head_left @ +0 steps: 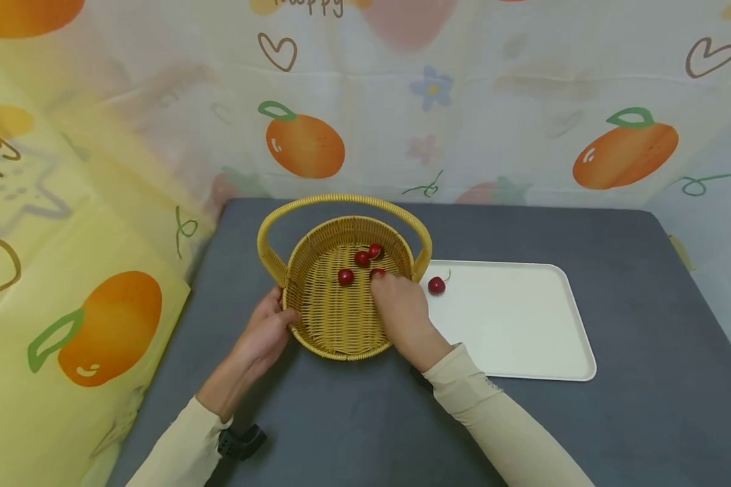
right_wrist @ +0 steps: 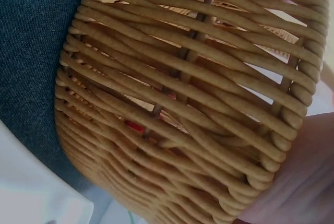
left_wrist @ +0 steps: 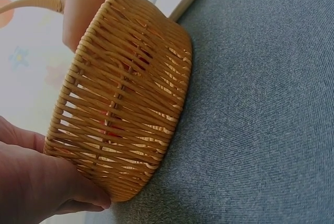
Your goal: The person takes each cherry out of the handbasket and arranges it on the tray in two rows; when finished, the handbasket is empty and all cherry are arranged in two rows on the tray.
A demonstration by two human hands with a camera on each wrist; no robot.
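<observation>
A round yellow wicker basket [head_left: 341,331] with a tall arched handle stands on the table. My left hand [head_left: 268,335] grips its left rim, thumb over the edge and the other fingers along the outside wall. Reaching over the right side of the rim, my right hand [head_left: 402,311] pinches a red cherry [head_left: 378,272] inside; its fingertips are mostly hidden. Near it in the basket lie other cherries [head_left: 345,276]. Both wrist views show the woven wall [left_wrist: 125,93] up close, with bits of red through the gaps.
To the right, a white rectangular tray [head_left: 518,325] lies partly behind the basket and right arm. One stemmed cherry [head_left: 436,285] rests on it at the left end. Dark grey cloth covers the table [head_left: 341,433]. A fruit-patterned curtain [head_left: 493,88] hangs behind and on the left.
</observation>
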